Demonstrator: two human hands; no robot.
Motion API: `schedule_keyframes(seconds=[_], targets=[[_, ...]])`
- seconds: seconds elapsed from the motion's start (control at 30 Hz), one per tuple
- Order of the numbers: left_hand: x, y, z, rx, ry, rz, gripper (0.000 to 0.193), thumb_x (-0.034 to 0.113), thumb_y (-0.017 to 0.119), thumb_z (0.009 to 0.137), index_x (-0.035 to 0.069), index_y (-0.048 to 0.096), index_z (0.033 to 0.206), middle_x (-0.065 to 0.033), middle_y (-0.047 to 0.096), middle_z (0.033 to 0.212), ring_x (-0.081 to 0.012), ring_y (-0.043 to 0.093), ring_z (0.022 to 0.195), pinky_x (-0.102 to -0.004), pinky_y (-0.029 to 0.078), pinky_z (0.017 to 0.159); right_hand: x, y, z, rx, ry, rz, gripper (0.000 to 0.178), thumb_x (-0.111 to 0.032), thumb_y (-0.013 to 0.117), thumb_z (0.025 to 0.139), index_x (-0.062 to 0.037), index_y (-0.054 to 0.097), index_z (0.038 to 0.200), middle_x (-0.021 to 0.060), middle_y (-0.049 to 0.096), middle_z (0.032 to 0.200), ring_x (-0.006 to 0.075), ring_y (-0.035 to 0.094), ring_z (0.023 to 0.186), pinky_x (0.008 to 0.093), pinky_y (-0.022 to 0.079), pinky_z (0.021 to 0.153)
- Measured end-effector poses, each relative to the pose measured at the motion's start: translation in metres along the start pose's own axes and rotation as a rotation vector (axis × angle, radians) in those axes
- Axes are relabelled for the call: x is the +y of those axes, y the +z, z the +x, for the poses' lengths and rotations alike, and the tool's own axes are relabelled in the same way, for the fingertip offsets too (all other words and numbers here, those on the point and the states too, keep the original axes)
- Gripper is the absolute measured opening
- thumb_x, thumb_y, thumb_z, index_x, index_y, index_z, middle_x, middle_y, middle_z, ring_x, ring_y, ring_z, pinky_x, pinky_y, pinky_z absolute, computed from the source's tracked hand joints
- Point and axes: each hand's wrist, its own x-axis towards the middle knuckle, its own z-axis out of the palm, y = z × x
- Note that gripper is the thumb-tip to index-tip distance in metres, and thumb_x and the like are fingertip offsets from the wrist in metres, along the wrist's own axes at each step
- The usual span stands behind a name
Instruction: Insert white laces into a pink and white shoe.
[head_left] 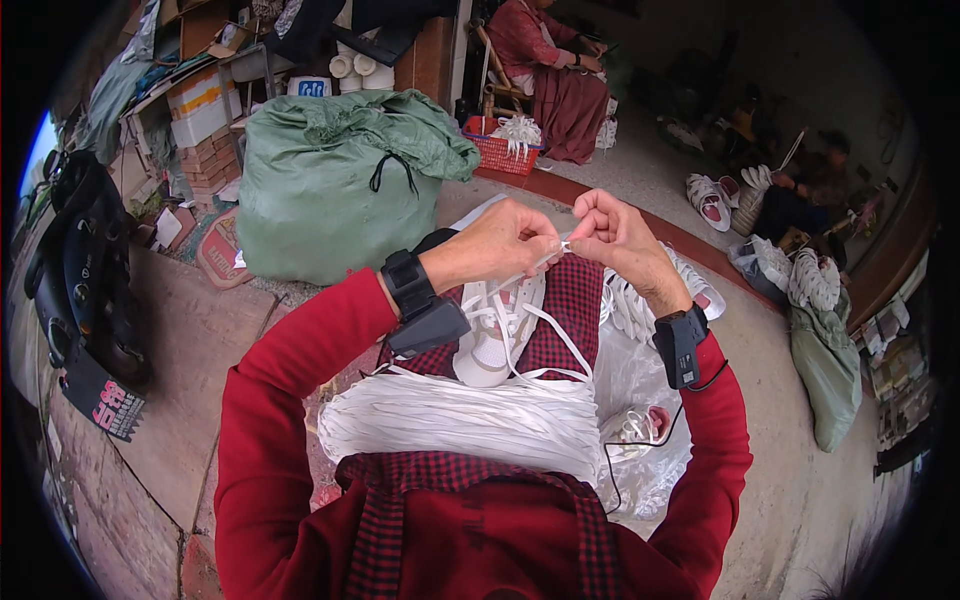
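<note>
Lacing white sneaker [495,340] on lap | left hand [500,242] and right hand [615,235] both pinching white shoelace [556,248] tip, raised above shoe | keep lace flat and taut, feed tip straight | lace bundle [460,420] below.

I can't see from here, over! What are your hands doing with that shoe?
Left hand and right hand both pinch one white lace. White shoe rests on lap. Lace bundle lies below it. Nothing blocking.
</note>
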Motion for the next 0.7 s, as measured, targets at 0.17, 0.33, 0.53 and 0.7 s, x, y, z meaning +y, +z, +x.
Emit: schedule_keyframes(seconds=[0.17, 0.33, 0.53, 0.7], targets=[[-0.005, -0.015, -0.032, 0.014, -0.125, -0.288, 0.024, 0.025, 0.052, 0.104, 0.003, 0.061, 0.096, 0.0001, 0.061, 0.079, -0.0060, 0.055, 0.064, -0.0205, 0.046, 0.057, 0.014, 0.024, -0.001, -0.127, 0.056, 0.063, 0.030, -0.006, 0.069, 0.087, -0.0031, 0.056, 0.114, 0.0002, 0.064, 0.092, 0.0045, 0.057, 0.080, 0.0223, 0.047, 0.068], [-0.016, -0.033, -0.062, 0.164, -0.097, -0.270, 0.025, 0.023, 0.053, 0.104, 0.001, 0.063, 0.108, 0.0021, 0.056, 0.078, -0.0051, 0.052, 0.067, -0.0206, 0.047, 0.059, 0.044, 0.076, 0.004, -0.152, -0.325, -0.598, 0.016, -0.005, 0.068, 0.075, -0.0001, 0.068, 0.090, 0.0162, 0.065, 0.100, 0.0332, 0.065, 0.091, 0.0411, 0.052, 0.082], [-0.028, -0.042, -0.091, 0.179, -0.207, -0.310, 0.023, 0.014, 0.057, 0.101, -0.001, 0.067, 0.116, -0.0002, 0.061, 0.083, -0.0067, 0.057, 0.071, -0.0241, 0.055, 0.068, 0.074, 0.082, 0.014, -0.131, -0.298, -0.525, 0.011, -0.009, 0.061, 0.087, -0.0006, 0.065, 0.093, 0.0138, 0.064, 0.092, 0.0272, 0.063, 0.070, 0.0373, 0.052, 0.070], [-0.048, -0.023, -0.099, 0.158, -0.268, -0.276, 0.014, 0.009, 0.063, 0.097, -0.002, 0.066, 0.103, -0.0037, 0.067, 0.083, -0.0085, 0.063, 0.067, -0.0246, 0.057, 0.063, 0.053, 0.080, 0.043, -0.177, 0.127, 0.207, 0.029, -0.026, 0.056, 0.100, 0.0019, 0.065, 0.097, 0.0048, 0.066, 0.097, 0.0102, 0.061, 0.071, 0.0233, 0.050, 0.057]])
